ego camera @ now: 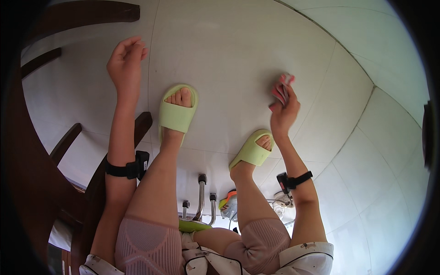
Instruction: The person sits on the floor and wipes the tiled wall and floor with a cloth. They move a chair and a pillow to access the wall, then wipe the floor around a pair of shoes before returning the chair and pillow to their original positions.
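Observation:
My right hand (286, 115) is shut on a folded pink, red and white thing (281, 93), held above the floor beyond my foot. Motion blur hides whether it is cloth or a packet. On the other side, my left hand (127, 62) hangs over the pale floor tiles, its fingers curled towards the thumb. Nothing shows in it, though the inside of the palm is hidden. Light green slides (176, 117) are on both my feet, set apart on the floor between my hands. A black strap with a small device (128, 169) circles each forearm.
Dark wooden furniture legs (142, 127) stand along the left. Behind my legs are the chrome legs (201, 196) of a stool with a green seat (194, 226), and several shoes (229, 206). A tiled wall (374, 144) runs along the right.

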Demonstrator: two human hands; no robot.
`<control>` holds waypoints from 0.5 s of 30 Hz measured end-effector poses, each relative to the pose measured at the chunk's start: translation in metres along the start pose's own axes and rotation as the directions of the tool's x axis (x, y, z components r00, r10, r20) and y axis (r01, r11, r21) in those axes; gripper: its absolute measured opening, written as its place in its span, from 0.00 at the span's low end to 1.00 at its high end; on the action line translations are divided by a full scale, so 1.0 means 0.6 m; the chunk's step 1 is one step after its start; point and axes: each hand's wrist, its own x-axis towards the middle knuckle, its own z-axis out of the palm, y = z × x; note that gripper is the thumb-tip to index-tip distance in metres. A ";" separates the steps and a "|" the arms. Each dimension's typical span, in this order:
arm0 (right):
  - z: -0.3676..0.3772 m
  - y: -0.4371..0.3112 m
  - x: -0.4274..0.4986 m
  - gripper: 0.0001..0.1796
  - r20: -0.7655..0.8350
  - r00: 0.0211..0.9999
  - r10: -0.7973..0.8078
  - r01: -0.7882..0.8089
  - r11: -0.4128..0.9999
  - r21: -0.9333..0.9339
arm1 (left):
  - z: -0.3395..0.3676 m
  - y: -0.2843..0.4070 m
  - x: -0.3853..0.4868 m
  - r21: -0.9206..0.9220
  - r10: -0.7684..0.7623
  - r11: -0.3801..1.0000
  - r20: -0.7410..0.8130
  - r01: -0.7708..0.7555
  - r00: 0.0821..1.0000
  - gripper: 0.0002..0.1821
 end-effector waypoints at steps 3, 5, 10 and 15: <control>-0.040 0.044 -0.058 0.33 -0.078 0.980 0.183 -0.195 0.961 -0.195 | 0.005 0.004 -0.010 -0.011 0.014 1.000 0.039 -0.013 0.999 0.11; -0.002 0.047 -0.087 0.34 -0.118 0.968 0.221 -0.243 0.942 -0.232 | 0.006 0.005 -0.016 0.001 0.029 1.000 0.051 -0.029 0.998 0.11; 0.229 -0.043 -0.061 0.38 0.007 0.984 -0.179 0.179 0.981 -0.073 | 0.013 -0.005 -0.038 0.048 -0.038 0.998 0.109 0.033 0.993 0.12; 0.328 -0.157 0.003 0.32 0.393 0.887 -0.242 0.132 0.949 0.286 | 0.040 -0.023 -0.061 0.055 -0.133 0.991 0.279 0.123 0.951 0.11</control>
